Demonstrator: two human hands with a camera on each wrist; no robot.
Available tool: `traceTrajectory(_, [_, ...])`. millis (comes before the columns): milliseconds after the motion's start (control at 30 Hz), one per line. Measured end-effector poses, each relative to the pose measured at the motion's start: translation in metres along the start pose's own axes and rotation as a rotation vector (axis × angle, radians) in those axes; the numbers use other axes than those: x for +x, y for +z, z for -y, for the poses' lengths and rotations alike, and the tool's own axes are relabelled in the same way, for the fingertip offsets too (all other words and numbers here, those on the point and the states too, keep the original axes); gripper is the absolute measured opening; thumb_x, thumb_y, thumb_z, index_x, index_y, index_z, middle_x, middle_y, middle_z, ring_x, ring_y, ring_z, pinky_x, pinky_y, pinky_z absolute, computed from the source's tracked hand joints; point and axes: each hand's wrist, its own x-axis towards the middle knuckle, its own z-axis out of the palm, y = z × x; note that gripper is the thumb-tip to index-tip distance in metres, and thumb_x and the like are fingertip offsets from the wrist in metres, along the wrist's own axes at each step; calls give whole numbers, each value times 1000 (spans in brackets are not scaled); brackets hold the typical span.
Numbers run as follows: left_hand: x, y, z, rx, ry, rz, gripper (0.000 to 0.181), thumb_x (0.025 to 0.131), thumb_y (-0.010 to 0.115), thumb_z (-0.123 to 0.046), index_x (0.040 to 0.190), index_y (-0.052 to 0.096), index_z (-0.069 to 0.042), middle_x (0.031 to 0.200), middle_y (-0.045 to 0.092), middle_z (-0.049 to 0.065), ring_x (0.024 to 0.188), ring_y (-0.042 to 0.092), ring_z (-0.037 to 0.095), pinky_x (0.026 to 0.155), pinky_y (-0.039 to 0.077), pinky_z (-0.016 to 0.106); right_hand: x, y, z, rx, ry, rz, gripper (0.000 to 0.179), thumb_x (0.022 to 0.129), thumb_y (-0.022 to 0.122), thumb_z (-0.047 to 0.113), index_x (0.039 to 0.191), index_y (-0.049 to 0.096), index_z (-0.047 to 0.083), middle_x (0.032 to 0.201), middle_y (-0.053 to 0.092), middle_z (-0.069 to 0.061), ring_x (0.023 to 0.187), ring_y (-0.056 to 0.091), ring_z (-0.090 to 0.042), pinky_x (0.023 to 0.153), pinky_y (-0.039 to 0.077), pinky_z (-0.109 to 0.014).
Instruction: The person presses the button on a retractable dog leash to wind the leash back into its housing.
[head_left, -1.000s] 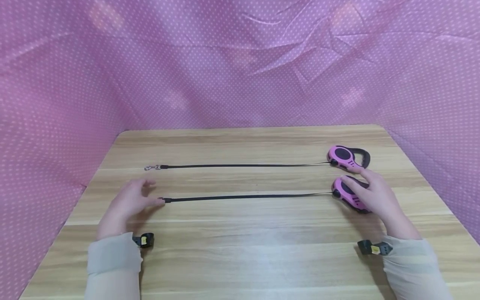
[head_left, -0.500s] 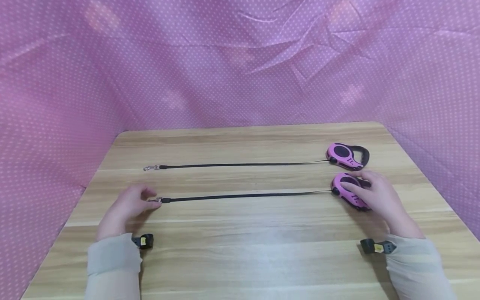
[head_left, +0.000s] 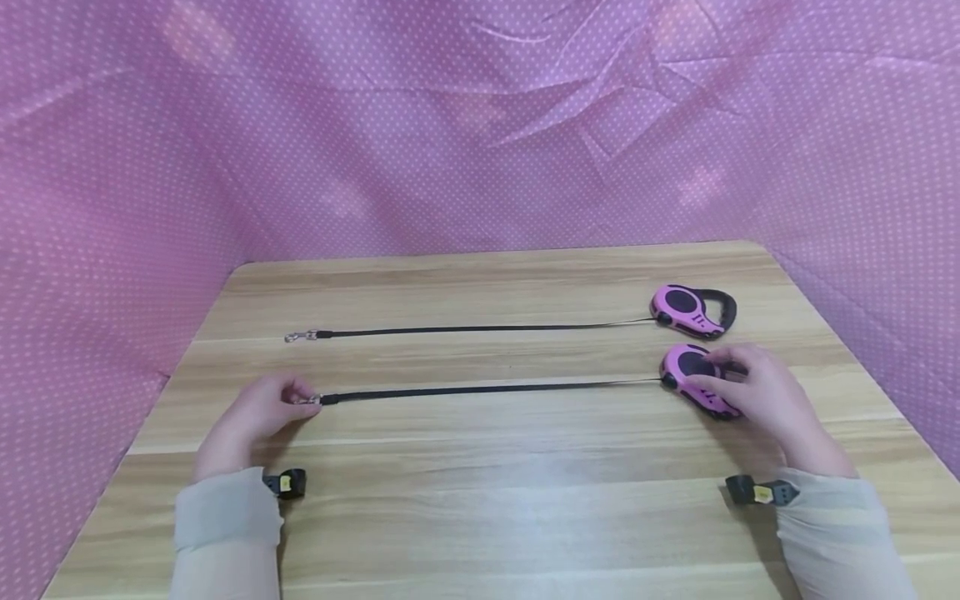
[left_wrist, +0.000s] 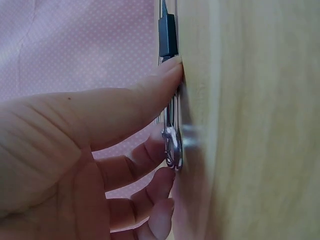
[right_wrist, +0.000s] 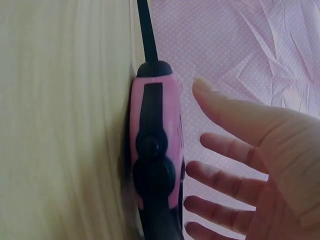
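Note:
Two pink-and-black retractable dog leashes lie on the table with their black straps drawn out leftward. My left hand (head_left: 258,414) pinches the metal snap hook (left_wrist: 172,147) of the nearer leash; in the left wrist view the thumb lies across it, fingers on its other side. At the right, my right hand (head_left: 767,396) is over the nearer pink casing (right_wrist: 157,110), fingers loosely spread. The right wrist view has its thumb apart from the casing and the fingertips close to the casing's face; contact is unclear. The hand partly covers this leash's handle.
Behind lies the farther leash's pink casing (head_left: 678,310), its strap (head_left: 487,329) roughly parallel to the nearer strap (head_left: 487,390). Its snap hook (head_left: 302,336) rests at the left. Pink dotted cloth (head_left: 480,150) hangs around the wooden table (head_left: 480,500).
My left fingers have closed on the nearer snap hook. My right hand has shifted slightly right, away from the farther casing, its fingers drawn together over the nearer one.

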Motion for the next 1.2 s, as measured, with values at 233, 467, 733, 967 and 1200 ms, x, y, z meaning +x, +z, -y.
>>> traceTrajectory(233, [0,0,2,-22,-43,27,28,92,70,-25,107,62,-2,94,61,10,87,55,23,73,43,33,0,-1,-7,-57,17,4,69,84,75,50,122,58,-5,126,58,-31,119,50,-50,95,38,-65])
traceTrajectory(467, [0,1,4,-26,-30,36,28,93,69,-26,104,61,-2,93,61,9,86,54,23,73,42,32,-1,-2,-8,-102,57,30,69,82,75,56,113,57,-3,117,61,-30,108,57,-46,84,44,-59])
traceTrajectory(733, [-1,-1,1,-44,-70,48,31,93,69,-30,105,63,-2,99,63,12,91,55,26,78,46,39,-2,0,-8,-101,59,85,54,84,71,58,89,58,7,81,61,-6,74,52,-21,62,40,-29])
traceTrajectory(967, [1,0,1,-19,-73,53,31,94,67,-33,102,64,-2,100,64,12,91,55,26,76,45,37,-2,2,-7,-119,14,89,60,78,76,59,95,57,4,84,62,-9,75,54,-22,63,42,-31])
traceTrajectory(1200, [0,0,0,5,-69,58,31,96,64,-33,103,63,-3,99,63,11,89,54,24,75,44,35,-2,8,-8,-131,-27,91,96,72,81,60,129,46,-8,113,62,-30,101,61,-43,81,48,-55])
